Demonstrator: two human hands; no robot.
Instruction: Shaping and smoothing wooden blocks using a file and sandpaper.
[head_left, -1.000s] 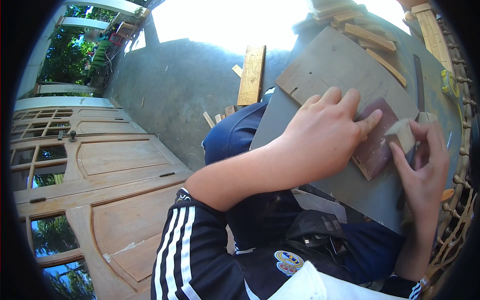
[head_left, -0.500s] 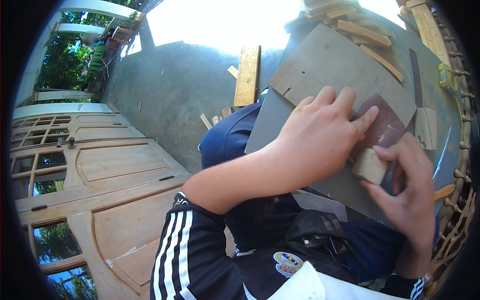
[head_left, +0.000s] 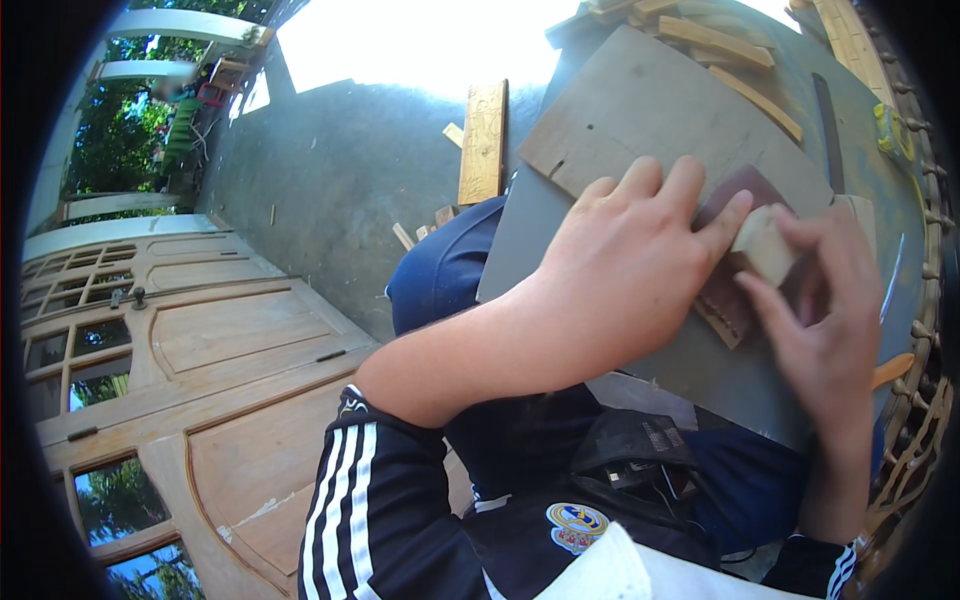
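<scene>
A reddish-brown sheet of sandpaper (head_left: 738,190) lies on a flat grey-brown wooden board (head_left: 610,110). My left hand (head_left: 640,235) presses the sheet down, its index finger stretched along it and the other fingers bent over the board. In my right hand (head_left: 825,300) a small pale wooden block (head_left: 765,247) is pinched between thumb and fingers. The block rests on the sandpaper close to my left index fingertip, tilted a little. My right fingers are slightly blurred, and part of the sheet is hidden under both hands and the block.
Under the board is a grey tabletop (head_left: 690,370). Wood strips (head_left: 715,45) are piled at its far side. A dark flat blade (head_left: 827,130), a yellow tape measure (head_left: 893,135) and a wooden handle (head_left: 893,370) lie at the right. A carved plank (head_left: 484,140) and panelled doors (head_left: 240,330) are at the left.
My right hand has moved the wooden block up and away from me across the sandpaper, from its near edge to beside my left fingertip. My left hand stays on the sheet.
</scene>
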